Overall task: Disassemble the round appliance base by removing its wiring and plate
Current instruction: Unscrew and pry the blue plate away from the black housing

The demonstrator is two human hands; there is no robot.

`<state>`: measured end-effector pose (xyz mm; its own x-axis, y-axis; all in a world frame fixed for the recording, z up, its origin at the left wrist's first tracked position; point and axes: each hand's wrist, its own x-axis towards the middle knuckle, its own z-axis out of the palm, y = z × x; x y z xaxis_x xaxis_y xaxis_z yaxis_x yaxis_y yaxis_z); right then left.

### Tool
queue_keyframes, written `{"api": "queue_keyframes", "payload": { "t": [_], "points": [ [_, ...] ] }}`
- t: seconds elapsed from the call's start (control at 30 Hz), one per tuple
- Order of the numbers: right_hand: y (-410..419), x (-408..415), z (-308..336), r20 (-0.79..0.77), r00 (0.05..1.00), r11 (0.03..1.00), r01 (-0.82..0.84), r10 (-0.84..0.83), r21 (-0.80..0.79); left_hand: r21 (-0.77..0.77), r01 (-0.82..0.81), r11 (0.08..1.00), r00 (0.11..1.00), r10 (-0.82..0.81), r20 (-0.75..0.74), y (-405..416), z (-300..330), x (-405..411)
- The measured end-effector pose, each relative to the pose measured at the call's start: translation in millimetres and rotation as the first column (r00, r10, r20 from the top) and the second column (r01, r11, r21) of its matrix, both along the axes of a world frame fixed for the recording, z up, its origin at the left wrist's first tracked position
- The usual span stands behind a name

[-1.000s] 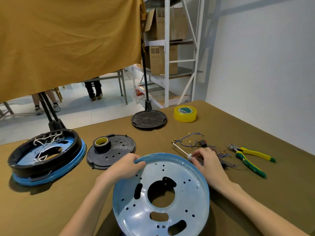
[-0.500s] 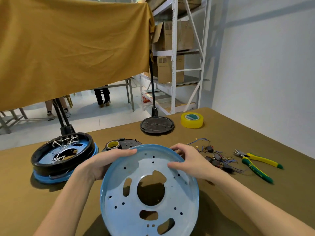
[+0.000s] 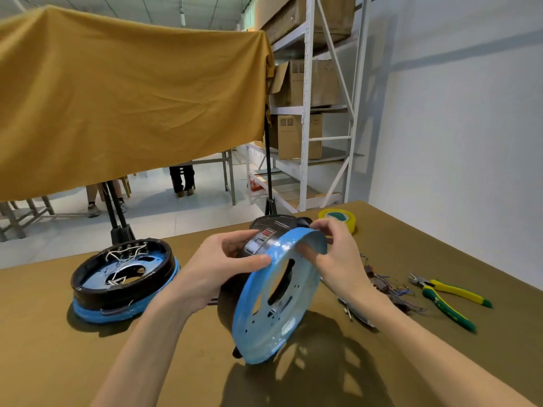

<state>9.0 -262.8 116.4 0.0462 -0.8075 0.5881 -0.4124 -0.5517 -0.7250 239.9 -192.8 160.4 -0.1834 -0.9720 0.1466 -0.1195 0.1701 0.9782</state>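
The round appliance base (image 3: 264, 327) stands tilted up on its edge on the table, its blue metal plate facing right and its black plastic shell behind. My left hand (image 3: 223, 265) grips the upper left of the rim, thumb on the blue edge. My right hand (image 3: 335, 257) holds the upper right of the plate, fingers curled over the rim. A pile of removed wiring (image 3: 388, 289) lies on the table just right of my right wrist.
A second round base (image 3: 123, 283) with white wires inside sits at the left. Yellow-green pliers (image 3: 446, 298) lie at the right. A yellow tape roll (image 3: 338, 218) sits behind my right hand. A black stand base and metal shelving are beyond the table's far edge.
The base went from lying nearly flat to standing on its edge, turned so the plate faces right. Both hands moved up with it along the rim. The camera view rose.
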Motion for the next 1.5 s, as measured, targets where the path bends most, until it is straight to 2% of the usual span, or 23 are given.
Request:
{"api": "queue_keyframes", "payload": {
  "t": [0.1, 0.17, 0.2, 0.23, 0.27, 0.3, 0.37, 0.47, 0.53, 0.6, 0.67, 0.83, 0.9, 1.1, 1.23, 1.3, 1.37, 1.4, 1.47, 1.5],
  "points": [
    [13, -6, -5, 0.086, 0.987, 0.986, 0.127, -0.137, 0.111, -0.131, -0.013, 0.991, 0.999, 0.017, 0.03, 7, -8, -16],
    [19, -14, -6, 0.109, 0.977, 0.955, 0.152, -0.185, 0.253, -0.189, -0.064, 0.98, 0.995, 0.078, 0.065, 10, -12, -25],
    [23, -18, -4, 0.162, 0.975, 0.93, 0.084, -0.15, 0.359, -0.207, -0.086, 0.975, 0.99, 0.106, 0.088, 10, -14, -31],
    [26, -20, -1, 0.281, 0.955, 0.875, -0.057, -0.092, 0.481, -0.218, -0.102, 0.971, 0.986, 0.129, 0.11, 10, -15, -37],
    [30, -20, 4, 0.448, 0.893, 0.787, -0.247, -0.042, 0.566, -0.227, -0.112, 0.967, 0.981, 0.144, 0.13, 9, -15, -43],
    [35, -19, 8, 0.599, 0.8, 0.7, -0.412, -0.029, 0.584, -0.238, -0.116, 0.964, 0.977, 0.154, 0.147, 8, -14, -50],
    [41, -25, 13, 0.747, 0.664, 0.64, -0.564, -0.024, 0.522, -0.279, -0.124, 0.952, 0.97, 0.176, 0.169, 6, -14, -62],
    [46, -37, 16, 0.772, 0.63, 0.634, -0.632, 0.084, 0.446, -0.344, -0.117, 0.932, 0.964, 0.191, 0.188, 6, -21, -77],
    [48, -43, 16, 0.689, 0.702, 0.663, -0.605, 0.182, 0.44, -0.36, -0.102, 0.927, 0.968, 0.176, 0.179, 8, -29, -84],
    [47, -48, 16, 0.578, 0.782, 0.722, -0.538, 0.234, 0.435, -0.37, -0.11, 0.922, 0.982, 0.158, 0.101, 9, -36, -89],
    [46, -52, 18, 0.535, 0.809, 0.748, -0.508, 0.244, 0.427, -0.368, -0.148, 0.918, 0.987, 0.162, 0.008, 8, -39, -91],
    [41, -59, 23, 0.531, 0.769, 0.684, -0.602, 0.356, 0.413, -0.282, -0.15, 0.948, 0.983, 0.112, -0.146, 5, -45, -88],
    [36, -62, 25, 0.495, 0.764, 0.671, -0.624, 0.415, 0.401, -0.298, -0.128, 0.946, 0.982, 0.08, -0.168, 5, -49, -89],
    [27, -67, 28, 0.411, 0.761, 0.72, -0.631, 0.502, 0.288, -0.314, -0.104, 0.944, 0.977, 0.038, -0.209, 5, -59, -94],
    [31, -61, 28, 0.061, 0.885, 0.869, -0.464, 0.461, 0.17, -0.221, -0.05, 0.974, 0.991, 0.02, -0.135, 6, -56, -81],
    [36, -53, 26, -0.122, 0.902, 0.91, -0.409, 0.415, 0.07, -0.052, 0.091, 0.994, 0.989, -0.096, -0.108, 5, -55, -63],
    [40, -45, 17, -0.333, 0.862, 0.916, -0.401, 0.383, 0.016, 0.188, 0.215, 0.958, 0.973, -0.193, -0.131, 2, -58, -40],
    [43, -41, 10, -0.453, 0.822, 0.923, -0.385, 0.344, 0.001, 0.286, 0.213, 0.934, 0.975, -0.184, -0.124, 0, -61, -28],
    [48, -36, -6, -0.657, 0.71, 0.933, -0.358, 0.252, -0.029, 0.425, 0.099, 0.9, 0.992, -0.055, -0.116, -5, -71, -3],
    [51, -34, -14, -0.725, 0.649, 0.929, -0.368, 0.23, -0.035, 0.476, 0.026, 0.879, 0.984, 0.061, -0.167, -7, -77, 9]
  ]
}}
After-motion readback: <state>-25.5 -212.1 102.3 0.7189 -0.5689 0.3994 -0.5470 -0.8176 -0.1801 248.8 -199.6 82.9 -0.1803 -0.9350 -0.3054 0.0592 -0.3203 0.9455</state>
